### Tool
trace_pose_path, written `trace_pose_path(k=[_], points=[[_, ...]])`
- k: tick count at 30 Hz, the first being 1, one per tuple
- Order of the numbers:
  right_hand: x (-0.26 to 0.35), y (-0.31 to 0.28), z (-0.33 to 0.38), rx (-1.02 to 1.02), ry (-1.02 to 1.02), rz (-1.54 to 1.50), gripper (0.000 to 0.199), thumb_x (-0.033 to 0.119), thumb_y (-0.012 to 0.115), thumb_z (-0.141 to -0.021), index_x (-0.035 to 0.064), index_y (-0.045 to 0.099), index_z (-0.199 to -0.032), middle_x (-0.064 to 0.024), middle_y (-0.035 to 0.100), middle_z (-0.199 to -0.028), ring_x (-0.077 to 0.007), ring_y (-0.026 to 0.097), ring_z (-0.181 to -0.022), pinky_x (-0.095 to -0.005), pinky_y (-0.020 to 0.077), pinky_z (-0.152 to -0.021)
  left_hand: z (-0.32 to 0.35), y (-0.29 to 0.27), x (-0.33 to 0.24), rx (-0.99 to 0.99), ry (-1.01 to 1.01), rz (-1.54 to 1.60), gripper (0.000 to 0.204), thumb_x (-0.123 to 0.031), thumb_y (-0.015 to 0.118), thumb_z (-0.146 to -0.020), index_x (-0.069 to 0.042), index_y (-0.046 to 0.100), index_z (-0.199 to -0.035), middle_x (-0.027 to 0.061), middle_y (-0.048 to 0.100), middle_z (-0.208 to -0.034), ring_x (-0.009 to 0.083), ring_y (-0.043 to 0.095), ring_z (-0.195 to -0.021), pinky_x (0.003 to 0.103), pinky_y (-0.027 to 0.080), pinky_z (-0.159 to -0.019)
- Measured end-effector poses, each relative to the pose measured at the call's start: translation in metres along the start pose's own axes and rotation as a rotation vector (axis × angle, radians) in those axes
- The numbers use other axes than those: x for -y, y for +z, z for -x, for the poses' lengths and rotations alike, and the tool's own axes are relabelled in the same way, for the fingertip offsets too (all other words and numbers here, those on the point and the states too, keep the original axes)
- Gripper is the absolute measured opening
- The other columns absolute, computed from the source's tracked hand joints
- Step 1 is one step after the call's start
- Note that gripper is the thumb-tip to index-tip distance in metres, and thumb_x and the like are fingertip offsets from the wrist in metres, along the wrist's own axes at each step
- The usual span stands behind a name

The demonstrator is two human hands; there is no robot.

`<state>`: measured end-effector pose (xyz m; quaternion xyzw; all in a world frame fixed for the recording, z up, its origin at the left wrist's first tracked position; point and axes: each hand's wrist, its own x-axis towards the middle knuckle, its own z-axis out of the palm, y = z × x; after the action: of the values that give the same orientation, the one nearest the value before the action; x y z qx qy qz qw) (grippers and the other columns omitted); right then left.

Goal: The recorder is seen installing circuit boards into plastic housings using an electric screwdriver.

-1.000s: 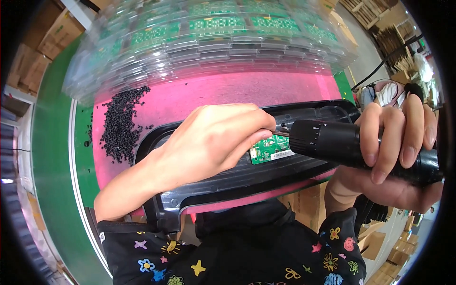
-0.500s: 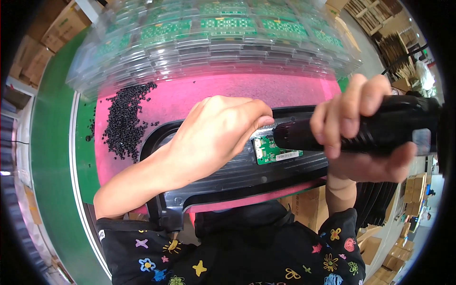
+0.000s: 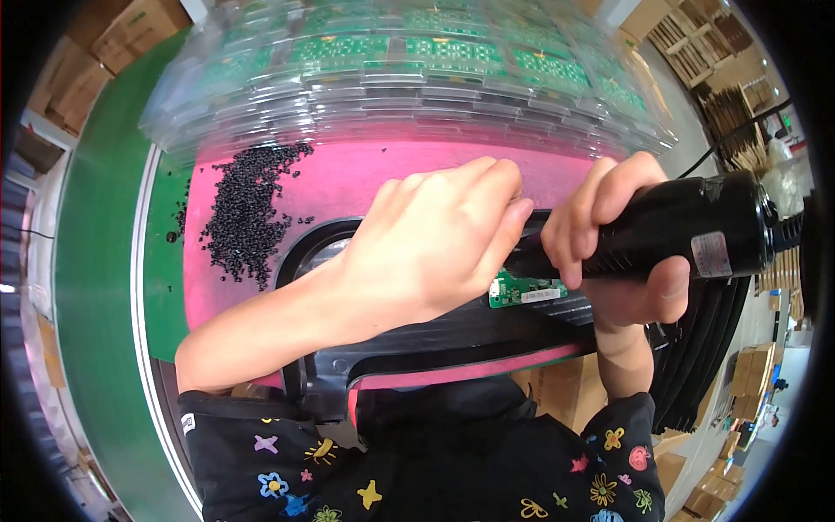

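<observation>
My right hand (image 3: 613,230) is wrapped round a black electric screwdriver (image 3: 696,222), held tilted with its tip end pointing left. Close to that end, my left hand (image 3: 439,235) is closed, thumb pressed to the curled fingers; anything they pinch is hidden. Beneath both hands lies a long black plastic housing (image 3: 417,335) with a raised rim. A green circuit board (image 3: 506,297) with a white label sits inside it, partly covered by my left hand and the screwdriver. Where the screwdriver's tip meets the work cannot be seen.
The housing rests on a pink mat (image 3: 348,187). Small black screws (image 3: 248,209) lie in a loose heap at its left. Stacked clear plastic trays (image 3: 409,100) with green boards stand along the far side. Dark panels (image 3: 709,348) and a cardboard box (image 3: 565,383) are at the right.
My right hand has drawn the screwdriver a little left, closer to my left hand. The left hand has shifted right, its fingers more curled. The whole view has shifted slightly.
</observation>
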<state>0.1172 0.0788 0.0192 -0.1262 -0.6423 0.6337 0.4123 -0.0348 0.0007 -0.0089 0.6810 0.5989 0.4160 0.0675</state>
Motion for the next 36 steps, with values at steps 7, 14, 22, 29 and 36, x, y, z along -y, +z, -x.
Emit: trace_pose_path(k=[7, 14, 22, 29, 36], points=[[-0.003, -0.001, -0.006, 0.195, 0.066, -0.092, 0.062, 0.056, 0.071, -0.078, 0.0021, 0.045, -0.094, -0.0082, 0.051, -0.075, -0.012, 0.048, -0.047, -0.0239, 0.0407, -0.047, 0.004, -0.02, -0.01, 0.142, -0.01, -0.345, 0.015, -0.012, 0.063, -0.085, -0.003, 0.052, -0.087, 0.0128, 0.055, -0.083, 0.0344, 0.06, -0.077, 0.045, 0.05, -0.059], [0.001, 0.0, 0.004, 0.089, 0.006, -0.106, 0.061, 0.056, 0.07, -0.077, 0.0025, 0.045, -0.093, -0.0049, 0.049, -0.068, -0.013, 0.047, -0.046, -0.0269, 0.0401, -0.047, 0.01, -0.017, -0.001, 0.324, 0.021, -0.286, 0.011, -0.012, 0.061, -0.085, -0.002, 0.056, -0.087, 0.0134, 0.058, -0.085, 0.0336, 0.062, -0.081, 0.045, 0.051, -0.062], [0.031, -0.016, 0.003, 0.09, -0.42, -0.321, 0.054, 0.051, 0.068, -0.079, 0.0069, 0.043, -0.095, -0.0009, 0.049, -0.074, -0.007, 0.048, -0.042, -0.0212, 0.0411, -0.046, 0.002, -0.005, 0.004, 0.251, 0.256, -0.027, 0.012, -0.016, 0.064, -0.087, -0.004, 0.061, -0.088, 0.0089, 0.061, -0.083, 0.0299, 0.062, -0.078, 0.041, 0.05, -0.06], [0.039, -0.018, 0.01, -0.043, -0.435, -0.393, 0.05, 0.044, 0.071, -0.078, 0.0071, 0.042, -0.094, -0.0008, 0.051, -0.072, -0.0065, 0.048, -0.042, -0.0203, 0.0406, -0.044, 0.001, 0.001, 0.007, 0.19, 0.289, 0.143, 0.013, -0.01, 0.069, -0.082, -0.002, 0.062, -0.091, 0.0099, 0.064, -0.083, 0.0302, 0.064, -0.076, 0.039, 0.051, -0.062], [0.033, -0.022, 0.015, 0.024, -0.359, -0.364, 0.056, 0.049, 0.073, -0.078, 0.0062, 0.042, -0.097, -0.0013, 0.051, -0.074, -0.0098, 0.051, -0.044, -0.0218, 0.043, -0.045, 0.001, 0.001, 0.009, 0.368, 0.2, 0.228, 0.025, -0.017, 0.071, -0.082, -0.001, 0.061, -0.098, 0.0117, 0.064, -0.091, 0.0311, 0.062, -0.086, 0.04, 0.051, -0.074]])
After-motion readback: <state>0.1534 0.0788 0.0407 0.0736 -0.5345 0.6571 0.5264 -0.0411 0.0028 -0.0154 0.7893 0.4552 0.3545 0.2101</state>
